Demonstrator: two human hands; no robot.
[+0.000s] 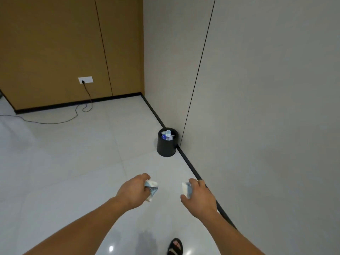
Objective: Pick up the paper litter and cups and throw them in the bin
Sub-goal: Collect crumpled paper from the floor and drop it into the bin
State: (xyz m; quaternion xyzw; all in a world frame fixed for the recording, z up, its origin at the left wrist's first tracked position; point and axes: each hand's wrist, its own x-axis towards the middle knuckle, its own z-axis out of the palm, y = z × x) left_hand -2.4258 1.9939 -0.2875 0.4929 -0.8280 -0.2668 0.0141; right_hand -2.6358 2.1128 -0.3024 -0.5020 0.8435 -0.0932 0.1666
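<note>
My left hand (133,192) grips a crumpled white and blue paper cup (151,189), held out over the floor. My right hand (199,195) grips a second white paper cup (186,189), its fingers curled round it. A black bin (166,147) stands ahead of both hands on the floor against the grey wall, with white and blue litter (167,135) showing at its open top. Both hands are well short of the bin, at about the same height.
The grey wall (257,107) with a black skirting runs along my right. A black cable (55,120) trails from a wall socket (85,80) across the pale tiled floor at the left. My sandalled foot (175,246) shows at the bottom.
</note>
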